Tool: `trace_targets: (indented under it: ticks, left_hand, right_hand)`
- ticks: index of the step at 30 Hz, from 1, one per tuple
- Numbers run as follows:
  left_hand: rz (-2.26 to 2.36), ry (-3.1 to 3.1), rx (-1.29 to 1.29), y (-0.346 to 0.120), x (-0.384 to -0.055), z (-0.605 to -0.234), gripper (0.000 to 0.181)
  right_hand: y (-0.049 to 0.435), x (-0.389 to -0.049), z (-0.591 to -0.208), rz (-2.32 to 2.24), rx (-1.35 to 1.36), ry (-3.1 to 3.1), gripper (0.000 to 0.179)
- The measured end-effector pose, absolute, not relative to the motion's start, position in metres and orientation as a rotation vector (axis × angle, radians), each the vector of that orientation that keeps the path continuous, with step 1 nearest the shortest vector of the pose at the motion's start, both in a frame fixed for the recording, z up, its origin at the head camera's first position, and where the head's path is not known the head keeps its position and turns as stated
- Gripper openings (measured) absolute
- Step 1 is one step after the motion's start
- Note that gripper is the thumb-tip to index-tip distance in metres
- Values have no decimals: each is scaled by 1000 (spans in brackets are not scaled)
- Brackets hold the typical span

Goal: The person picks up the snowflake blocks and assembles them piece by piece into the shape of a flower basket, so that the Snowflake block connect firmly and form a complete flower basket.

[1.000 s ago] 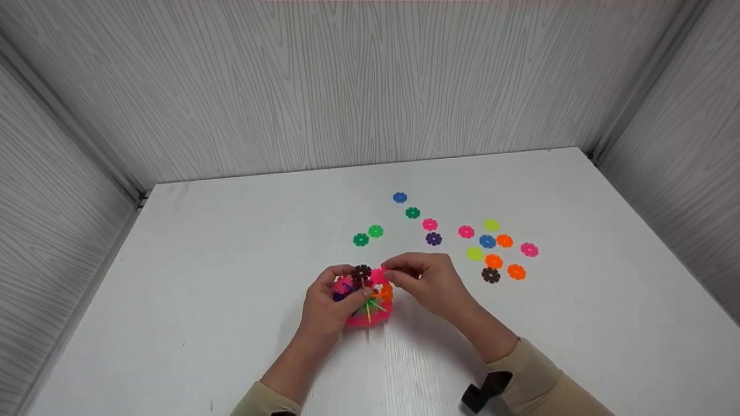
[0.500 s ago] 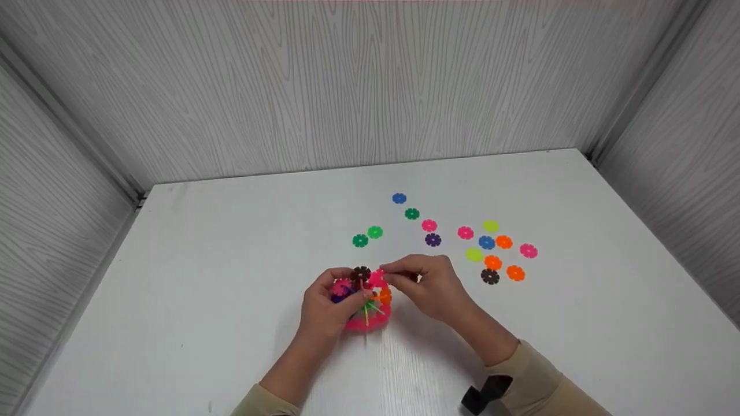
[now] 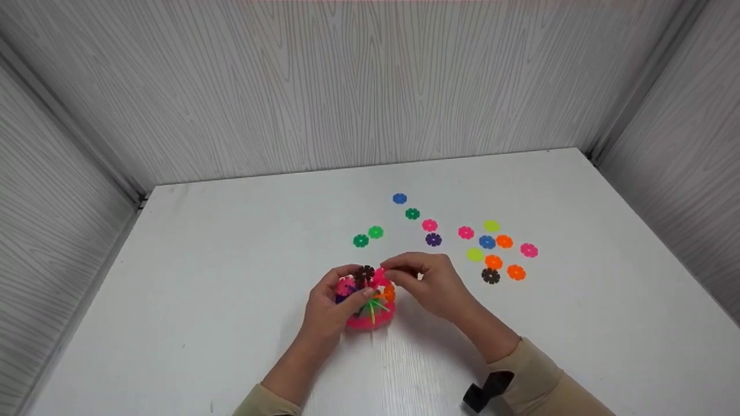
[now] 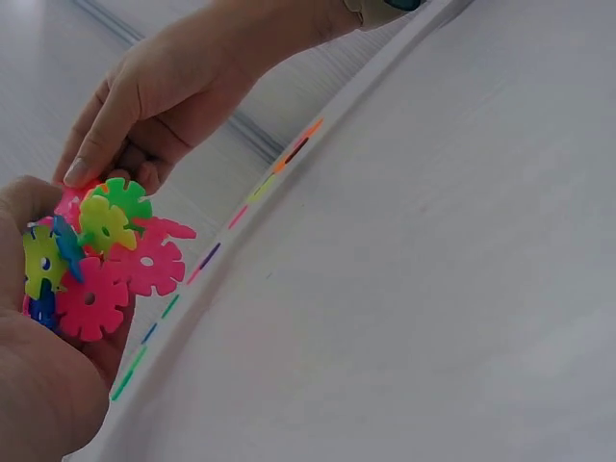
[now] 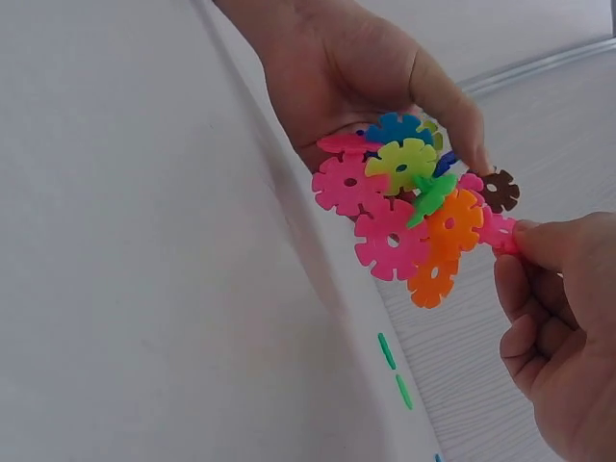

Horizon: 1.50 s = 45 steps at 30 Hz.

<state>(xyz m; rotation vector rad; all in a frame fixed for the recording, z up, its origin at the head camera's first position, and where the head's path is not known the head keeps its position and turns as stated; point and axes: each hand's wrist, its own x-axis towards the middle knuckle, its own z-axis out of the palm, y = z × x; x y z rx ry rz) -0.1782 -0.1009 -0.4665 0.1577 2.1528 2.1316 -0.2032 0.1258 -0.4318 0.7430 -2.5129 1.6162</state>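
My left hand (image 3: pixel 328 306) grips a cluster of interlocked snowflake discs (image 3: pixel 370 321), notched plastic pieces in pink, orange, green, yellow, blue and brown. The thumb lies across the cluster's top in the head view. At its far right edge, my right hand (image 3: pixel 430 286) pinches a pink disc (image 5: pixel 499 231) between thumb and forefinger. That pink disc touches the cluster beside a brown disc (image 5: pixel 500 191); whether their slots are joined I cannot tell. In the right wrist view, orange discs (image 5: pixel 450 223) and pink discs (image 5: pixel 393 241) face the camera. My left palm hides part of the cluster.
Several loose discs lie flat on the white table (image 3: pixel 231 260): two greens (image 3: pixel 368 236) beyond the hands, a blue disc (image 3: pixel 399 198) farther back, and a mixed group with an orange disc (image 3: pixel 493 262) to the right. Wood-grain panels (image 3: pixel 370 86) stand around the table.
The cluster shifts and tilts slightly in my left hand. My right hand keeps its pinch on the pink disc, and the loose discs stay where they were.
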Motion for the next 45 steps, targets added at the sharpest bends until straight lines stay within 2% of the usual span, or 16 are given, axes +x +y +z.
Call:
trace_targets:
  ticks: [7, 14, 20, 30, 45]
  left_hand:
    - [2076, 2055, 288, -103, -181, -468, 63]
    - [1967, 2123, 321, -101, -183, -471, 52]
    - [2016, 2154, 271, -100, -184, -471, 42]
    - [2091, 2192, 182, -103, -184, -475, 34]
    - [2177, 2208, 40, -107, -183, -475, 32]
  right_hand:
    - [130, -209, -431, 1575, 777, -2576, 10]
    - [129, -213, -430, 1600, 798, -2623, 9]
    - [131, -236, -431, 1665, 733, -2586, 16]
    - [113, -300, -446, 1694, 380, -2808, 29]
    - [84, -317, -462, 1503, 458, -2981, 42]
